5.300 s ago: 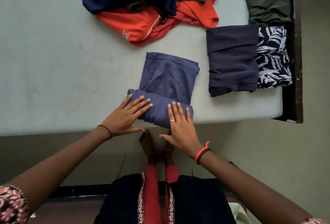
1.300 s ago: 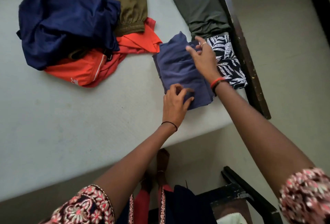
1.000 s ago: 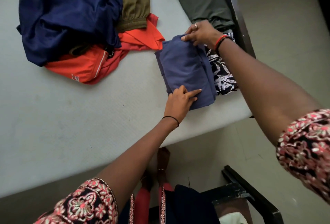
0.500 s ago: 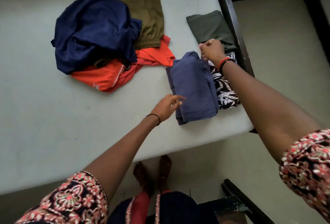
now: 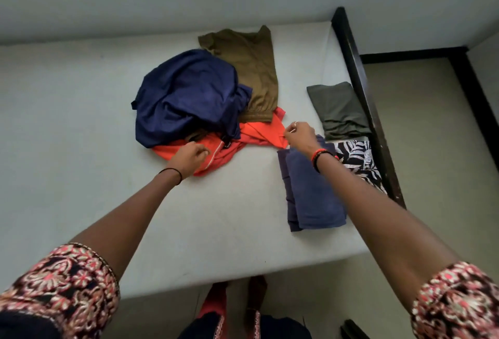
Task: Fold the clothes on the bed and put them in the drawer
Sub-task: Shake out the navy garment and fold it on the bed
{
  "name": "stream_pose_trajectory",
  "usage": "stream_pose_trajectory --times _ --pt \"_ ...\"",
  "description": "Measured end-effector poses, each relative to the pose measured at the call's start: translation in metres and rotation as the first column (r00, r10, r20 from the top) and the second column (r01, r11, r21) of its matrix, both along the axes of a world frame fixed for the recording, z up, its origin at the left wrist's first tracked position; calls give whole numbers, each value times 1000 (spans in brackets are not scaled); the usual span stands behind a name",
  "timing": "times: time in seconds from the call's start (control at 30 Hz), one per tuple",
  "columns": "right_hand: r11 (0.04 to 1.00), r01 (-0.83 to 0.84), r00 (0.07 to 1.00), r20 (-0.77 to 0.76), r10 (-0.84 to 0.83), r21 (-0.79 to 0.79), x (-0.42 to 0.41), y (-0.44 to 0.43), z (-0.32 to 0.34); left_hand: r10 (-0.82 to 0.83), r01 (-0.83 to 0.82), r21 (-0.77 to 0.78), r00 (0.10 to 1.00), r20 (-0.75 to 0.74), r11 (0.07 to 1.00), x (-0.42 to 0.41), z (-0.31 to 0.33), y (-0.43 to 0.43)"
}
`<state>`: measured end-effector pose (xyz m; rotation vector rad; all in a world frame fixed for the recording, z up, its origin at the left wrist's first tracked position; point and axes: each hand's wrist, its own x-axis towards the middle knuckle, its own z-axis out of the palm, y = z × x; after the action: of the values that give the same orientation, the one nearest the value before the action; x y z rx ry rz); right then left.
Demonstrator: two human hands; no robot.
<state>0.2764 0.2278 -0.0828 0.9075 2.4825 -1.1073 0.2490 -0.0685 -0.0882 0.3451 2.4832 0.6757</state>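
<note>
Off the blue stack (image 5: 313,198), left hand (image 5: 189,156) and right hand (image 5: 299,135) now pinch the orange shirt (image 5: 259,133); ease it from the navy heap (image 5: 186,95) beyond their fingers (image 5: 201,153).

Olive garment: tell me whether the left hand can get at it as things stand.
Probably yes: most of the olive garment lies bare, only the navy garment overlapping its near edge. The left hand must first release the orange garment and reach past the navy one.

Navy garment (image 5: 186,95): cloth, slight sheen. Orange shirt (image 5: 259,133), olive garment (image 5: 251,68): matt cloth. Bed frame (image 5: 361,87): dark glossy wood. Mattress (image 5: 67,136): matt.
</note>
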Motion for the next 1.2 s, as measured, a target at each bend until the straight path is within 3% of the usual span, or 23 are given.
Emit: stream_pose_trajectory --times 0.23,0.53,0.63,0.73,0.8,0.93,1.1,1.2 --pt "998 -54 997 -52 55 14 -44 -78 -5 86 -89 -10 985 -151 996 -73 -4 -40" --pt "982 -189 982 -8 189 1 -80 -136 -37 -89 77 -51 949 -301 996 -122 -34 -42" --pt "968 -247 969 6 247 50 -93 -153 -49 -187 170 -91 954 -233 981 -132 -48 -43" --pt "937 -316 949 45 313 145 -110 -165 -60 -74 73 -29 997 -31 997 -142 -59 -40" --pt "919 -335 942 48 333 209 -118 -168 -68 -58 58 -43 998 -1 997 -144 -68 -36" --pt "928 -292 948 -55 312 232 -132 -162 -78 -156 127 -166 973 -171 978 -145 -74 -25" --pt "936 -346 923 -155 352 68 -124 -143 -65 -224 161 -187 891 -394 969 -135 -65 -8" --pt "943 -330 910 -283 303 -51 -108 -127 -25 -206 125 -212 883 -423 969 -137 -43 4"
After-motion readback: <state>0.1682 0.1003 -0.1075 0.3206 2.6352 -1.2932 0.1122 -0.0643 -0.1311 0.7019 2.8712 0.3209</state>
